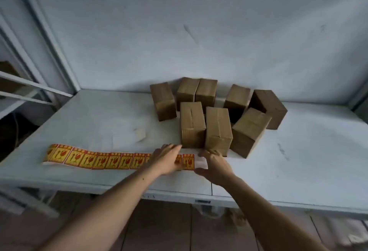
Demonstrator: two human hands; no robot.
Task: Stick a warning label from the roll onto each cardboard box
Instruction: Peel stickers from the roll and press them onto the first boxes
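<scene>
Hands meet at the strip's right end near the table's [298, 171] front edge: the left hand [166, 159] lies flat, fingers spread, on the label strip [111, 160]; the right hand [214, 164] pinches the white backing end [201, 162]. Yellow-and-red labels run leftwards, unrolled flat. Just beyond, eight plain brown cardboard boxes [218, 131] cluster, none labelled on visible faces.
</scene>
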